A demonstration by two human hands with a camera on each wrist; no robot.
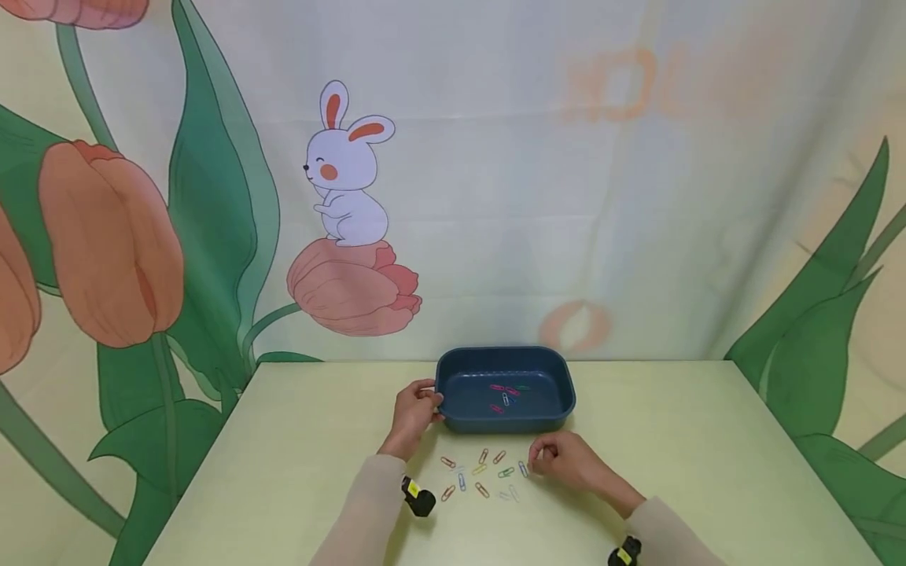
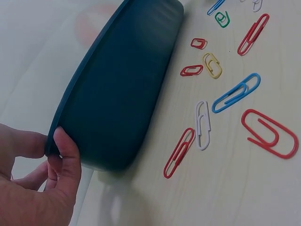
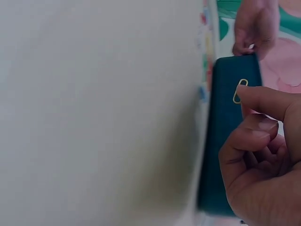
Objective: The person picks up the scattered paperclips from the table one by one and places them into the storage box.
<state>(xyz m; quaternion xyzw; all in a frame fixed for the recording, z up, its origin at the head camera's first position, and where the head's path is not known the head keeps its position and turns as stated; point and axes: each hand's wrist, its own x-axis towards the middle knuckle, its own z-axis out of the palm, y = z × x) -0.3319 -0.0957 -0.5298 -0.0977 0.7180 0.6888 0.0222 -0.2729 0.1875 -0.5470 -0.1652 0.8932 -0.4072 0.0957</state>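
Observation:
A dark blue rectangular tray (image 1: 474, 425) stands at the back of the table with several coloured paper clips (image 1: 506, 399) lying inside. My left hand (image 1: 413, 417) pinches the tray's left rim between thumb and fingers; the left wrist view shows the thumb on the outer wall. In the right wrist view my right hand (image 3: 263, 150) pinches a yellow paper clip (image 3: 236, 97) at its fingertips. From the head, that hand is just in front of the tray's right front corner, beside a blue paper clip (image 1: 523, 469).
Loose paper clips in red, blue, green, yellow and white are spread on the table in front of the tray, among them a red paper clip (image 2: 270, 134) and a white paper clip (image 2: 202, 125). Behind the pale table (image 1: 297, 440) hangs a printed curtain (image 1: 481, 196).

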